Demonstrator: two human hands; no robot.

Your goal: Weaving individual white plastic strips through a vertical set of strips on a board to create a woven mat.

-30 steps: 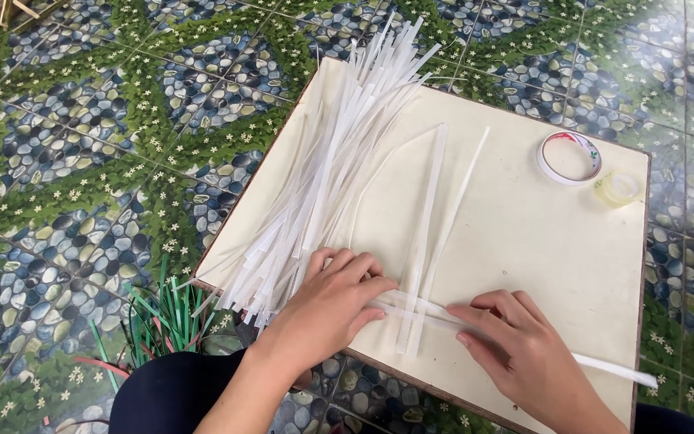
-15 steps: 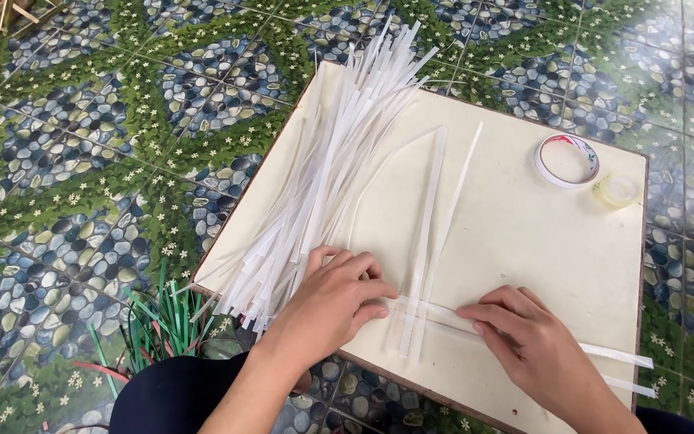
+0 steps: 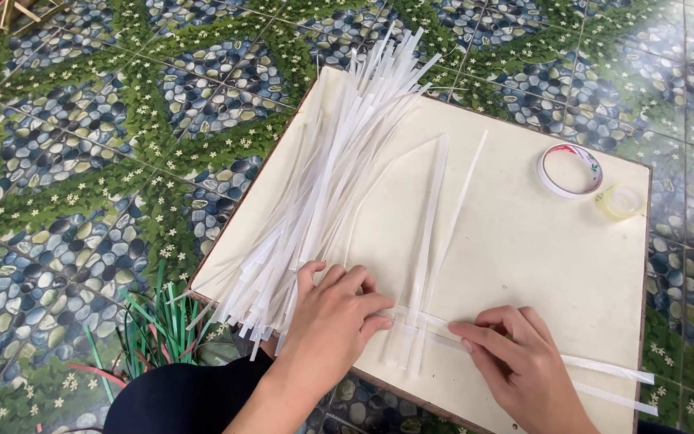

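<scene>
1 view only: head cam, worn by the person, tilted steeply down and forward; close range, both forearms enter from the bottom edge; cream board (image 3: 524,257) fills centre and right, patterned tile floor (image 3: 82,161) left and top; no 2nd view, no overlap.

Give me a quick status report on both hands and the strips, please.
Left hand and right hand both flat, pressing crossed white strips on the board. Loose strip pile beside left hand. Tape rolls far corner, clear.
</scene>
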